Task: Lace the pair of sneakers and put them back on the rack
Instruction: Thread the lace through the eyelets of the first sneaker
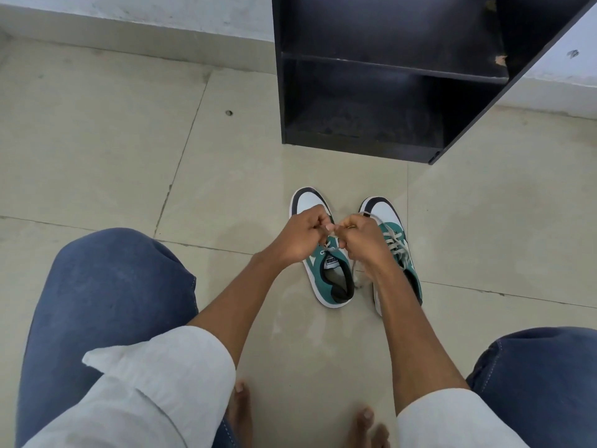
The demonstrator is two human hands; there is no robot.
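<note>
Two green and white sneakers with dark toe trim stand side by side on the tiled floor, toes pointing at the rack. My left hand (302,236) and my right hand (358,237) meet above the left sneaker (334,279), each pinching a pale shoelace (329,250) that rises from its eyelets. The right sneaker (392,234) has its laces threaded; my right forearm covers its heel. The black shoe rack (387,63) stands beyond the shoes, with nothing on its shelves.
My knees in blue jeans frame the view at the lower left (106,305) and lower right (542,376). Bare toes (365,418) show at the bottom. A white wall (145,14) runs behind the rack. Beige floor tiles (97,140) lie to the left.
</note>
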